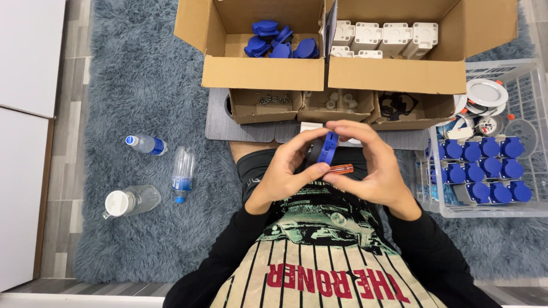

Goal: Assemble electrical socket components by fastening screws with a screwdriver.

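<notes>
Right above my lap, both hands meet around a small blue plastic part. That part is my landmark. My left hand curls in from the left of it, fingers bent and pinching its lower edge. My right hand arches over from the right, fingertips closed on its top. Just below the blue part, an orange-handled screwdriver lies crosswise between my palms; which hand grips it, I cannot tell.

Well off to the left of the part, three clear plastic bottles lie on the grey shaggy rug. Off to its right, a white wire basket holds rows of blue-capped sockets.

Just beyond the part, three small open cardboard trays sit side by side: screws in the left one, small white pieces in the middle, black parts in the right. Farther out, two big cardboard boxes stand touching, the left with loose blue covers, the right with white housings.
</notes>
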